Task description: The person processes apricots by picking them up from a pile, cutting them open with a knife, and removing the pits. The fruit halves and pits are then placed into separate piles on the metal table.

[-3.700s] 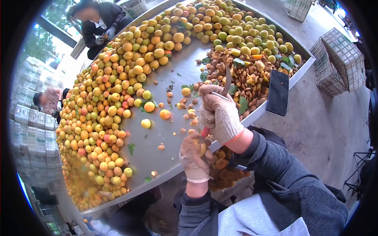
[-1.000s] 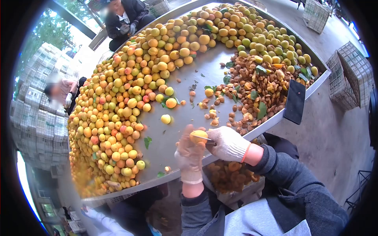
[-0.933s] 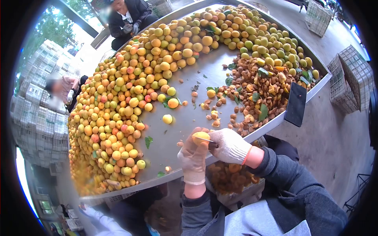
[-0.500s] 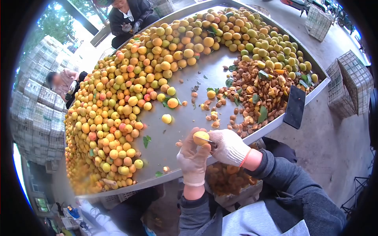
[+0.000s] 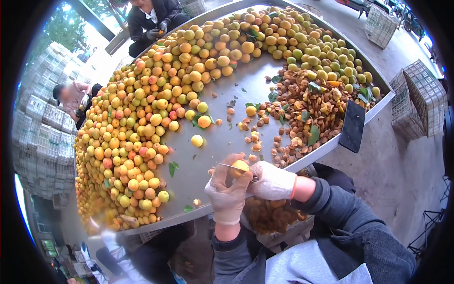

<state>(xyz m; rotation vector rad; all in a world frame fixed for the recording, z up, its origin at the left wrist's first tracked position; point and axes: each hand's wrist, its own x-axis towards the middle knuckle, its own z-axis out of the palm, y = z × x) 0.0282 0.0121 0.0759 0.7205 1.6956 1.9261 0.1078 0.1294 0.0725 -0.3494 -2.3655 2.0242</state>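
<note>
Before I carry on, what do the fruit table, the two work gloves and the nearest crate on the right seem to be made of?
Table: smooth grey sheet metal, going by its soft sheen and raised rim; which metal, I can't tell.
Left glove, right glove: matte knitted fabric, shown by their ribbed cuffs.
Crate: probably dull, pale moulded plastic, judging by its open lattice.

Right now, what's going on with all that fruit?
Someone in white gloves is working on one yellow-orange fruit. Their left hand holds it, and their right hand holds a knife with its blade across the fruit. Lots of whole fruits are heaped on the big metal table. A pile of brown stones sits near a phone at the table's edge.
</note>
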